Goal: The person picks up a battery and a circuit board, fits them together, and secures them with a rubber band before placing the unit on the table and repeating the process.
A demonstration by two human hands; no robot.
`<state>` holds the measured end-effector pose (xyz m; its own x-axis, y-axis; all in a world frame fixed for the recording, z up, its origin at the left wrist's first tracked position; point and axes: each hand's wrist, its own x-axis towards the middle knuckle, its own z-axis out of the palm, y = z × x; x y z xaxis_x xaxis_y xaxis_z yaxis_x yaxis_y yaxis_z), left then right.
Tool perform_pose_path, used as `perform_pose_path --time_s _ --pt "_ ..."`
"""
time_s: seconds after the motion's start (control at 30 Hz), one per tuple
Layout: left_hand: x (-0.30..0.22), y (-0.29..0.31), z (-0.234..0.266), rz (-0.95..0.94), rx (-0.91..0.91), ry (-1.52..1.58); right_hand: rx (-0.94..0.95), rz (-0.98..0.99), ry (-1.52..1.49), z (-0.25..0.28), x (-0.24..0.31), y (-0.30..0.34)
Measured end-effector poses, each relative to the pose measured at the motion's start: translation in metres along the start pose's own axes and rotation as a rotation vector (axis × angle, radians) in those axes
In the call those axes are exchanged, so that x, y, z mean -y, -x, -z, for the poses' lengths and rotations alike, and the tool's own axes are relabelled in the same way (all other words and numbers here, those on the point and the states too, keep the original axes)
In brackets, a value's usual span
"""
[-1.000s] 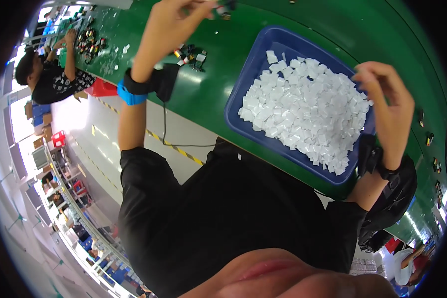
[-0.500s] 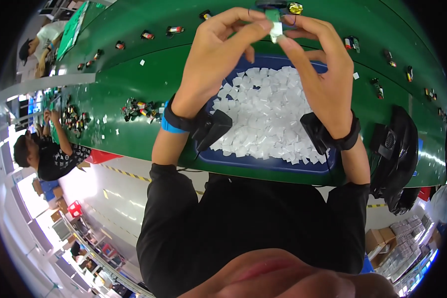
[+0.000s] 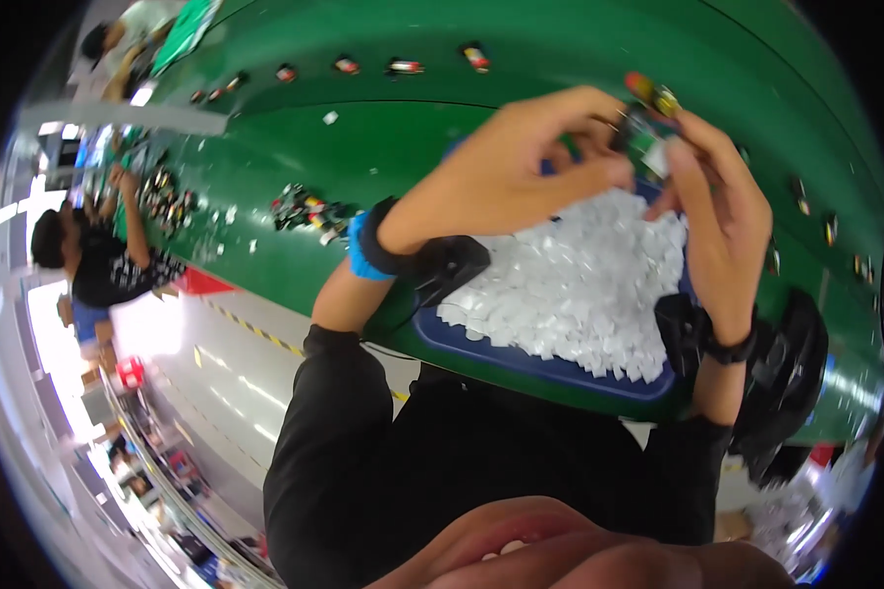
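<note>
A small, blurred assembly (image 3: pixel 648 142) with a green part is held near the far edge of a blue tray (image 3: pixel 462 344), pinched by the fingertips of the left hand (image 3: pixel 525 162) and right hand (image 3: pixel 725 216), set close together. The tray is heaped with white pieces (image 3: pixel 570 285). Leftward on the green worktop (image 3: pixel 403 147), clustered components (image 3: pixel 306 213) are seen.

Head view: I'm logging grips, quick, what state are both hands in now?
Left hand: at the green-and-black part; grip cannot be told.
Right hand: closed, holding that part.
</note>
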<state>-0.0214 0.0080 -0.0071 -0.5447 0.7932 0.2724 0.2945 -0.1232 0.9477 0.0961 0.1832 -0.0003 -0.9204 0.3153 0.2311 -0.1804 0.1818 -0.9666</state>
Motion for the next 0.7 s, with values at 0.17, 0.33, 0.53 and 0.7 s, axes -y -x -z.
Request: perform_pose_path --time_s 0.17,0.33,0.53,0.7 --pt "-0.009 -0.008 -0.002 0.160 0.082 0.184 0.012 0.141 0.394 0.006 0.001 -0.004" --pt "-0.010 -0.006 0.005 0.288 -0.058 0.127 0.001 0.273 0.540 -0.012 0.010 -0.007" --pt "0.001 -0.005 -0.006 0.185 -0.059 0.228 0.001 0.710 0.908 0.003 0.002 0.001" --pt "-0.020 -0.003 -0.005 0.395 -0.102 0.164 -0.019 0.749 0.906 0.001 -0.006 0.000"
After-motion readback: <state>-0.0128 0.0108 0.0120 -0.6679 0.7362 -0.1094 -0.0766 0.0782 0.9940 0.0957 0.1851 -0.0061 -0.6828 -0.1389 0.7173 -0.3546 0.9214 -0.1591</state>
